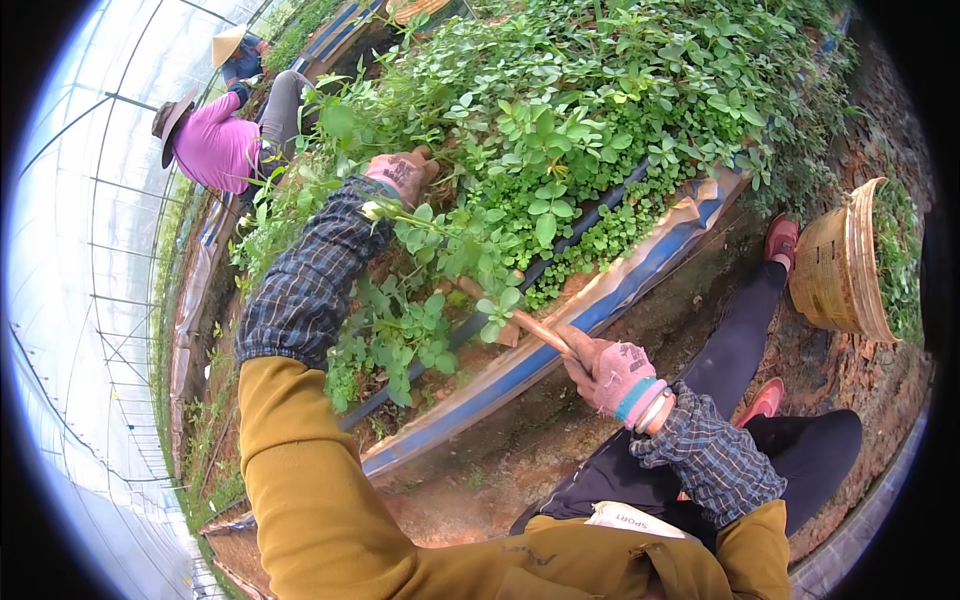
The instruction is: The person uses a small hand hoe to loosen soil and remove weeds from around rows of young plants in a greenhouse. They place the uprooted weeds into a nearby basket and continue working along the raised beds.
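My left hand (pixel 405 174), in a pink work glove, reaches into the leafy plants of the raised bed; its fingertips are partly hidden among stems, so what it touches is unclear. A pale flower bud (pixel 381 210) stands just below it. My right hand (pixel 613 371), in a pink glove with a teal band, is closed around a wooden handle (pixel 536 328). The handle slants up to the left over the bed's edge, and its far end is hidden behind leaves. Small clover-like plants (pixel 600 244) grow along a black hose (pixel 592 217) in the bed.
Blue and white sheeting (pixel 517 364) edges the bed. A worn plastic bucket (pixel 832 262) holding greenery stands on the soil at right, beside my foot. A person in a pink top (pixel 217 142) and one in a conical hat (pixel 238 54) are at upper left, near the greenhouse wall.
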The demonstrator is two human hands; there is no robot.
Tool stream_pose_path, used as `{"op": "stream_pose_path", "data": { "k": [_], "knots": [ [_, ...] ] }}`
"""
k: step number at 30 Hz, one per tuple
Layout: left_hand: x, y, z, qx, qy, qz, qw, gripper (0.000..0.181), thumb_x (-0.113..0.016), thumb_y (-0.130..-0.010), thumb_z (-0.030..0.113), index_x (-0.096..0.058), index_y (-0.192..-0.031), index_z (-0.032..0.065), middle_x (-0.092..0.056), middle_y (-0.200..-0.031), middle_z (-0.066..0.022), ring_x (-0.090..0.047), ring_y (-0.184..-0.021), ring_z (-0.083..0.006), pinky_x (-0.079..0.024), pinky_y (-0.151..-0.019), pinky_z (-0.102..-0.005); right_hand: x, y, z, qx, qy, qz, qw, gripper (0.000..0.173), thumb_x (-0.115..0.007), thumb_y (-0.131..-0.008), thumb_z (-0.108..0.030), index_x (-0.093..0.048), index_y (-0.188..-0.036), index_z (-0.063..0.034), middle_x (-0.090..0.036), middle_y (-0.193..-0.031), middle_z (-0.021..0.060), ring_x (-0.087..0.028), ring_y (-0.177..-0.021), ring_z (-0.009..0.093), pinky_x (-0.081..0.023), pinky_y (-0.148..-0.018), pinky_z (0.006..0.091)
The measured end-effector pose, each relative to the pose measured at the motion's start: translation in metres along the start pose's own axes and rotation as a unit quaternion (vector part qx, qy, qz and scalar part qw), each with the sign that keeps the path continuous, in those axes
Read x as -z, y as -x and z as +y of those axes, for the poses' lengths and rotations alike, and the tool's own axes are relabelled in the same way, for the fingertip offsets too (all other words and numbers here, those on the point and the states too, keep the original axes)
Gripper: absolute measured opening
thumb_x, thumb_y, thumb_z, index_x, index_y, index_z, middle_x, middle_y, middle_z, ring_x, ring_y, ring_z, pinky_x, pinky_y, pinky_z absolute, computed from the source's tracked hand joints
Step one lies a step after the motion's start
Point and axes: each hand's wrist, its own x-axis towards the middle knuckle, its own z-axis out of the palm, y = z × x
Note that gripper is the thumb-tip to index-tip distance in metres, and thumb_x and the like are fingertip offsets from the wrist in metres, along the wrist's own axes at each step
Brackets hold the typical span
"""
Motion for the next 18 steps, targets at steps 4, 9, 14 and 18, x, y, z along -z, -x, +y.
{"op": "stream_pose_path", "data": {
  "k": [4,9,14,18],
  "knots": [
    [-0.013,-0.033,-0.013,-0.006,-0.012,-0.017,1.0,0.033,-0.042,-0.091,0.017,-0.05,-0.123,0.0135,-0.051,-0.129,-0.0126,-0.058,-0.105,-0.0322,-0.05,-0.086,-0.0405,0.004,-0.006,0.003,-0.052,-0.099,-0.089,0.99,0.035,-0.048,-0.091,-0.009,-0.044,-0.126,-0.0112,-0.048,-0.061,0.0018,-0.046,-0.044,0.012,-0.035,-0.039,0.0282],
    [-0.023,-0.037,-0.028,0.02,0.038,0.028,0.999,0.044,-0.023,-0.099,0.041,-0.042,-0.132,0.0173,-0.055,-0.124,-0.0135,-0.056,-0.106,-0.0331,-0.047,-0.088,-0.0371,0.005,-0.006,0.006,-0.068,-0.129,-0.071,0.987,0.028,-0.052,-0.092,-0.02,-0.048,-0.119,-0.0122,-0.053,-0.057,0.008,-0.055,-0.047,0.023,-0.042,-0.043,0.0365],
    [-0.015,-0.048,-0.012,0.09,0.018,0.044,0.995,0.038,-0.04,-0.093,0.035,-0.052,-0.123,0.016,-0.061,-0.114,-0.013,-0.06,-0.101,-0.0299,-0.051,-0.082,-0.0385,0.003,-0.006,0.003,-0.089,-0.13,-0.072,0.985,0.029,-0.052,-0.092,-0.02,-0.048,-0.119,-0.0116,-0.054,-0.059,0.0086,-0.055,-0.047,0.022,-0.042,-0.042,0.0353],
    [-0.048,-0.068,-0.032,0.2,0.037,-0.114,0.972,0.036,-0.039,-0.092,0.029,-0.055,-0.119,0.0124,-0.06,-0.116,-0.0147,-0.06,-0.103,-0.0308,-0.051,-0.084,-0.0388,0.008,-0.009,-0.002,-0.121,-0.141,-0.102,0.977,0.029,-0.052,-0.091,-0.02,-0.049,-0.118,-0.011,-0.057,-0.063,0.012,-0.057,-0.051,0.028,-0.044,-0.045,0.0388]
  ]
}}
